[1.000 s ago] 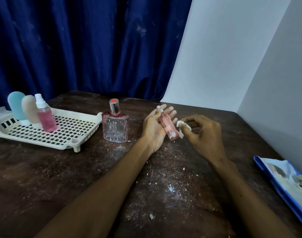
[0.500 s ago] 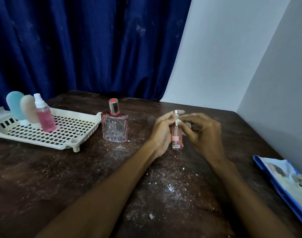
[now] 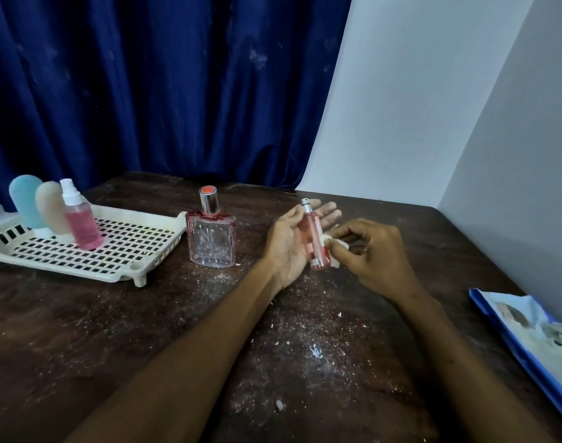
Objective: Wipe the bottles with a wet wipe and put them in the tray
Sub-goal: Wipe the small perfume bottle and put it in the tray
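A slim pink spray bottle (image 3: 313,235) lies across the palm of my left hand (image 3: 287,241), fingers loosely spread beneath it. My right hand (image 3: 369,251) pinches a small white wet wipe (image 3: 329,243) against the bottle's lower side. A square glass perfume bottle (image 3: 211,241) with a silver and orange cap stands on the table left of my hands. The white perforated tray (image 3: 135,247) sits at far left and holds a blue bottle (image 3: 25,201), a beige bottle (image 3: 51,207) and a pink spray bottle (image 3: 81,222), all upright.
The dark wooden table (image 3: 145,330) is speckled with white crumbs and wipe bits in front of my arms. A blue-edged wipe packet (image 3: 535,343) lies at the right edge. A blue curtain hangs behind, white walls to the right.
The slim bottle stood upright between both hands half a second ago; now it lies tilted back in my open left palm, and my right hand has brought the wipe to its lower side.
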Available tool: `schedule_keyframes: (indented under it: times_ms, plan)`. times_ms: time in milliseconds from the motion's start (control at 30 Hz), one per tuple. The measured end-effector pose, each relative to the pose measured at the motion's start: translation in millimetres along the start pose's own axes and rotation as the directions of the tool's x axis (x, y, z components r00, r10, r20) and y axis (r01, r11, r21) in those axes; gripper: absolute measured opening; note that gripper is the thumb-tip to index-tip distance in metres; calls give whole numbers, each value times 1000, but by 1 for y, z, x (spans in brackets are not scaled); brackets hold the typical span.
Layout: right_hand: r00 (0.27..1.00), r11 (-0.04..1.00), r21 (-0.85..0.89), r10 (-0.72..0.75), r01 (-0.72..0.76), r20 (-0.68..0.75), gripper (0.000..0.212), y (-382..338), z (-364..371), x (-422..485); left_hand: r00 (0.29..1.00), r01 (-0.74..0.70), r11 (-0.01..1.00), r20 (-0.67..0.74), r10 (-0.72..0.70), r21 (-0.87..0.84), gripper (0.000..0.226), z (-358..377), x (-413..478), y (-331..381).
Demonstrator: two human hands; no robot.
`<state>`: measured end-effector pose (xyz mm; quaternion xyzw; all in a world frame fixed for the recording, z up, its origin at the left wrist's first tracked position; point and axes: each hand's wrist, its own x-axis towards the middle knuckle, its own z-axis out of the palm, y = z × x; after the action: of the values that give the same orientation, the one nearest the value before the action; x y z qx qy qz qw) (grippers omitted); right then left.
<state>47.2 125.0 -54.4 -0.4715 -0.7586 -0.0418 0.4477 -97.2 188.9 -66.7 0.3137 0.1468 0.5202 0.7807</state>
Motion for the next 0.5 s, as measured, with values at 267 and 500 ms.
schedule_keyframes:
  times_ms: [267,500]
  plan:
    - [988,996,43,88,-83,-127,17,1,3,1,982,36,999,185,-40,26,29,6,-3,-2]
    - [980,986,43,153,-160,127,10,5,2,-3,987,-161,980,39,158,119,30,1,3,3]
